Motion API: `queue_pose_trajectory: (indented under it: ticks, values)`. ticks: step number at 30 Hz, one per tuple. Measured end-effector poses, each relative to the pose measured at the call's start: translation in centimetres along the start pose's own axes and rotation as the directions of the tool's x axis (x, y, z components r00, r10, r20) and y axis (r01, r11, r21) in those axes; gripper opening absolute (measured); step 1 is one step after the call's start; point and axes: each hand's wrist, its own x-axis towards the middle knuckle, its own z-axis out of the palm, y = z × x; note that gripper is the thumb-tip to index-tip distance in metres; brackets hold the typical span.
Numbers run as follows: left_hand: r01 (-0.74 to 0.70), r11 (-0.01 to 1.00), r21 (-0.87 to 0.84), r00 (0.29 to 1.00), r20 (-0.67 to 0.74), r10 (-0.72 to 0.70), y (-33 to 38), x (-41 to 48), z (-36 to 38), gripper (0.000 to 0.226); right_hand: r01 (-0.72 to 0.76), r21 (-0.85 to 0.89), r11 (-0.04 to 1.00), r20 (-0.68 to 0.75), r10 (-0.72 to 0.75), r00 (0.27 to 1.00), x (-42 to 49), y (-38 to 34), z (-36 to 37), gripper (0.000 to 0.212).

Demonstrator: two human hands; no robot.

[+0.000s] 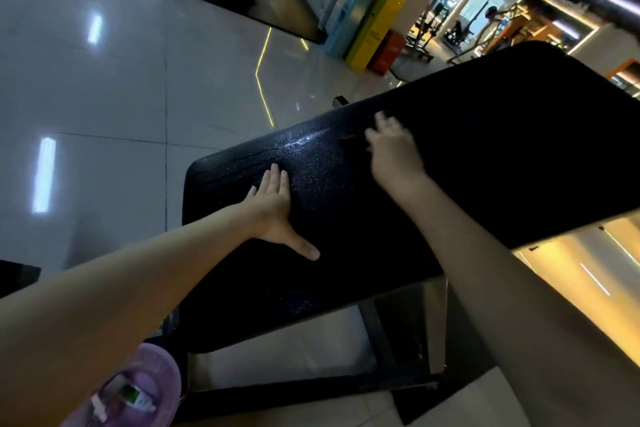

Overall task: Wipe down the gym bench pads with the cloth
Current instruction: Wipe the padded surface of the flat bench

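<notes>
A long black gym bench pad [467, 156] runs from the lower left to the upper right. Its near end shines with wet streaks [298, 146]. My left hand [273, 208] lies flat on that near end, fingers straight and thumb spread wide. My right hand [391, 146] is farther up the pad, blurred by motion, its fingers against the surface. A cloth does not show clearly; a small dark brownish edge [348, 137] beside the right hand may be part of it. What the right hand holds cannot be made out.
The black metal bench frame [381, 340] stands below the pad. A pink plastic basket [131, 392] holding a small bottle sits on the floor at lower left. Glossy tile floor [104, 97] spreads to the left. Yellow and blue cabinets [377, 24] and gym machines stand behind.
</notes>
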Motion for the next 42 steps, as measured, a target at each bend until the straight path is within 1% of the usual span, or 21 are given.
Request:
queue_pose_trajectory:
  ticks: [3,5,7,10,12,14,16,18,20,22,23,26,28,30,32,35,37,38,39,40,42]
  values:
    - [0.002,1.0,0.008,1.0,0.012,-0.002,0.0,0.1,0.1,0.162,-0.141,0.016,0.99,-0.04,0.142,0.989,2.7,-0.7,0.4,0.04]
    - [0.004,1.0,0.02,1.0,0.02,-0.005,0.3,0.1,0.0,0.161,-0.151,0.059,0.987,-0.05,0.154,0.987,3.7,-3.7,1.5,0.041]
    - [0.003,1.0,0.024,1.0,0.013,-0.004,0.3,0.0,-0.1,0.16,-0.076,0.11,0.991,-0.02,0.079,0.997,3.9,-7.1,2.9,0.043]
    - [0.022,1.0,0.011,1.0,0.011,-0.022,0.2,-0.3,0.0,0.16,0.104,0.132,0.986,0.095,-0.117,0.989,2.0,-10.1,4.0,0.037]
    - [0.076,0.997,0.004,0.997,0.031,-0.076,0.3,-0.5,0.1,0.162,0.206,0.122,0.971,0.126,-0.222,0.967,0.9,-8.8,3.8,0.034]
    - [0.113,0.994,0.007,0.993,0.043,-0.114,0.5,-0.5,-0.1,0.162,0.231,0.103,0.967,0.122,-0.243,0.962,1.0,-5.8,2.6,0.034]
    - [0.124,0.992,0.018,0.991,0.052,-0.125,0.6,-0.4,-0.1,0.162,0.177,0.076,0.981,0.075,-0.183,0.98,1.9,-2.6,1.3,0.038]
    - [0.126,0.992,0.021,0.99,0.057,-0.127,0.4,-0.3,-0.1,0.162,0.069,0.044,0.997,0.026,-0.07,0.997,3.5,-1.2,0.6,0.04]
    - [0.119,0.993,0.023,0.991,0.061,-0.12,0.4,-0.3,-0.1,0.161,-0.03,0.04,0.999,-0.006,0.03,1.0,5.0,-2.6,1.2,0.037]
    - [0.123,0.992,0.024,0.99,0.072,-0.124,0.5,-0.2,-0.1,0.161,-0.055,0.082,0.995,-0.01,0.056,0.998,5.6,-6.2,2.5,0.037]
    - [0.123,0.992,0.021,0.989,0.075,-0.124,0.5,-0.1,0.0,0.16,-0.016,0.108,0.994,0.007,0.015,1.0,5.5,-8.2,3.4,0.038]
    - [0.081,0.997,-0.007,0.995,0.051,-0.081,-0.1,0.1,0.4,0.157,0.202,0.15,0.968,0.105,-0.219,0.97,3.5,-13.7,5.3,0.036]
    - [0.063,0.998,-0.013,0.997,0.043,-0.063,-0.2,-0.1,0.5,0.155,0.316,0.144,0.938,0.145,-0.336,0.931,2.2,-13.7,5.5,0.034]
    - [0.097,0.995,-0.001,0.994,0.048,-0.097,-0.1,-0.3,0.4,0.159,0.365,0.134,0.921,0.141,-0.383,0.913,2.6,-10.8,4.8,0.033]
    - [0.111,0.994,0.003,0.993,0.049,-0.111,0.0,-0.4,0.3,0.162,0.334,0.083,0.939,0.113,-0.342,0.933,4.1,-6.9,3.8,0.033]
    - [0.1,0.995,-0.014,0.994,0.047,-0.099,0.0,-0.5,0.4,0.163,0.149,0.009,0.989,0.042,-0.149,0.988,6.5,-2.8,2.4,0.038]
    - [0.096,0.995,-0.013,0.995,0.041,-0.096,0.0,-0.6,0.4,0.162,0.049,-0.004,0.999,0.011,-0.049,0.999,7.2,-3.6,2.4,0.04]
    - [0.094,0.995,-0.016,0.995,0.043,-0.094,0.1,-0.7,0.2,0.161,0.012,0.02,1.0,-0.002,-0.012,1.0,7.1,-5.0,2.6,0.042]
    - [0.095,0.995,-0.02,0.995,0.045,-0.094,0.1,-0.7,0.1,0.16,0.011,0.071,0.997,0.005,-0.011,1.0,6.7,-6.8,3.0,0.043]
    - [0.094,0.995,-0.025,0.995,0.04,-0.093,0.2,-0.8,0.1,0.16,0.062,0.103,0.993,0.027,-0.065,0.998,6.2,-8.8,3.7,0.042]
    - [0.077,0.996,-0.037,0.997,0.007,-0.077,-0.1,-1.0,0.3,0.158,0.265,0.144,0.953,0.092,-0.28,0.956,4.6,-12.7,5.4,0.04]
